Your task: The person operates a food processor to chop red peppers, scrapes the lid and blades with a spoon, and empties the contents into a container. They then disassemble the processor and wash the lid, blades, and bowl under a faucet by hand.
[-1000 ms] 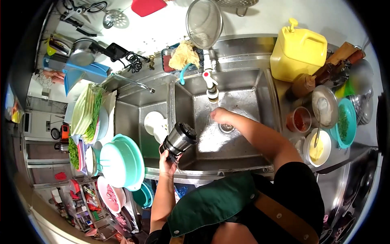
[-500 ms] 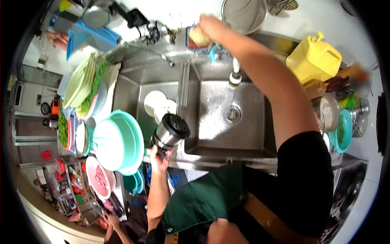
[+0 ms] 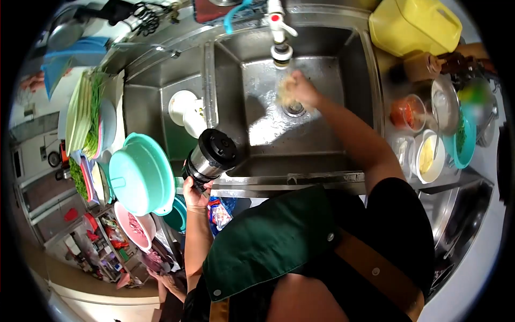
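Observation:
My left hand (image 3: 196, 194) is closed around the lower part of a black and silver lidded vessel (image 3: 213, 155), which looks like a steel jug, tilted over the sink's front edge. My right hand (image 3: 304, 91) is over the right sink basin (image 3: 322, 150), fingers closed on a pale yellow scrubber (image 3: 286, 92), blurred by motion. It is just below the faucet (image 3: 280, 45), from which water seems to run. The drain (image 3: 294, 110) shows partly behind the hand. White dishes (image 3: 183, 102) lie in the left basin.
Left stands a turquoise basin (image 3: 140, 177), with a pink basin of meat (image 3: 134, 228) beside it. To the right are a yellow jug (image 3: 413, 27), a tub of red food (image 3: 406, 112) and a white bowl (image 3: 429, 155). Another person's hand (image 3: 169, 282) works at lower left.
My right hand has come from the ledge behind the sink down under the faucet, carrying the scrubber. My left hand still holds the vessel. The head view has shifted.

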Demonstrator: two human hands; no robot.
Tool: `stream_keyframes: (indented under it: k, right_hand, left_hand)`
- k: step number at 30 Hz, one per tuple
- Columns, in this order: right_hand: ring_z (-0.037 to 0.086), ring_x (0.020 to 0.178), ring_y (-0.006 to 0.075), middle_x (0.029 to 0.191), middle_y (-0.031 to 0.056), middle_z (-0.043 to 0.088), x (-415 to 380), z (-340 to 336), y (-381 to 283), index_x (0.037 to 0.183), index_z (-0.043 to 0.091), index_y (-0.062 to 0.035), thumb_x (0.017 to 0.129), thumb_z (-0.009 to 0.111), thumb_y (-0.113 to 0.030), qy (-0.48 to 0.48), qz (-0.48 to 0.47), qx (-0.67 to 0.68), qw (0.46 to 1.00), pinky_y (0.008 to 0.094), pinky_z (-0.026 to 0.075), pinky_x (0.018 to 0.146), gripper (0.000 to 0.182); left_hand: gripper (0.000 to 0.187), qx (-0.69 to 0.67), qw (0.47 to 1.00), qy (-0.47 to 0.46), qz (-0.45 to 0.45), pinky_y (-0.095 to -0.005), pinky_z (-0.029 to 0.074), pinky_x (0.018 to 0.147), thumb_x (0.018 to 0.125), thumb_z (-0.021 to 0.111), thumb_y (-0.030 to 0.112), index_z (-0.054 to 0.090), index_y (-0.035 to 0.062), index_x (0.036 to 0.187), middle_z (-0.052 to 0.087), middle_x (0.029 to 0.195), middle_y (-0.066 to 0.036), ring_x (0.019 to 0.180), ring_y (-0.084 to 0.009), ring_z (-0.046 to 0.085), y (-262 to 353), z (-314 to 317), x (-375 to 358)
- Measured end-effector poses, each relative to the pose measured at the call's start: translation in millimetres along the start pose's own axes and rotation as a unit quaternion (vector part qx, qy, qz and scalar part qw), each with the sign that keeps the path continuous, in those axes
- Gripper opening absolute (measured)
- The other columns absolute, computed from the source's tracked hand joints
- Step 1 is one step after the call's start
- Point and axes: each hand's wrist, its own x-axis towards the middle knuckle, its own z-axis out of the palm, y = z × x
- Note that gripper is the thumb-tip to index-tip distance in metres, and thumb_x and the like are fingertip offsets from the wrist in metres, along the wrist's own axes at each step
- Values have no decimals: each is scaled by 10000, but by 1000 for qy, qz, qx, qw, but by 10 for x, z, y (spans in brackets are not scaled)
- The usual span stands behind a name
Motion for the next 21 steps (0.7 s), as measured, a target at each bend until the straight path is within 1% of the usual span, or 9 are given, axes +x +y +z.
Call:
stream_keyframes:
  k: [4,6,10,11,12,14,18,19,21]
  right_hand:
    - [567,826,125,973,81,584,141,24,-286,1087,495,1,785,607,-86,98,-15,-60,993,273,467,736,334]
    - [567,830,110,960,67,607,83,114,-403,1058,544,11,761,658,-117,-86,37,70,993,259,465,730,343]
    - [567,843,120,972,63,613,-204,346,-540,1021,598,7,731,689,-126,-214,-12,2,977,256,455,741,331]
    - [576,830,156,926,78,621,-261,413,-572,974,620,-4,708,706,-230,-215,-131,-92,963,269,448,752,360]
    - [575,834,188,913,86,601,-311,462,-615,962,625,-14,693,704,-230,-232,-183,-130,947,280,446,747,354]
    - [561,842,223,884,61,581,-407,591,-742,927,637,-43,691,688,-225,-269,-221,-172,921,305,447,737,302]
    - [524,903,230,842,23,562,-539,698,-950,820,639,-91,713,606,-192,-225,-302,-284,882,360,446,758,151]
    - [524,902,229,843,19,561,-543,722,-946,810,637,-92,716,594,-185,-189,-294,-306,885,361,448,760,139]
    - [523,904,231,847,10,561,-554,730,-932,804,636,-97,722,574,-177,-163,-303,-315,884,361,450,762,130]
  left_hand:
    - [548,45,999,12,-8,-428,485,841,750,606,330,467,13,1175,543,1146,-143,1030,-291,547,-61,131,73]
    - [531,50,999,6,-15,-431,496,831,757,601,316,466,15,1172,544,1138,-146,1015,-295,554,-100,278,124]
    - [524,70,997,4,-28,-440,490,845,754,610,293,465,14,1173,542,1140,-141,1020,-297,551,-142,375,240]
    - [522,82,996,9,-28,-440,489,848,752,615,284,464,14,1173,541,1142,-139,1024,-297,548,-145,428,253]
    - [522,84,996,9,-31,-440,489,848,752,615,284,464,14,1173,541,1142,-139,1024,-297,548,-154,489,262]
    - [526,92,996,12,-18,-440,488,851,741,632,268,468,4,1164,544,1139,-133,1023,-295,549,-183,604,290]
    - [623,160,987,-30,-1,-460,458,871,730,647,229,363,136,1277,487,1216,-100,1095,-279,499,-155,888,347]
    - [641,176,984,13,22,-438,493,807,695,661,231,354,82,1237,492,1143,-89,1023,-257,531,-186,1001,363]
    - [634,156,987,33,25,-424,498,800,690,659,208,358,76,1232,504,1121,-88,1012,-247,535,-168,968,444]
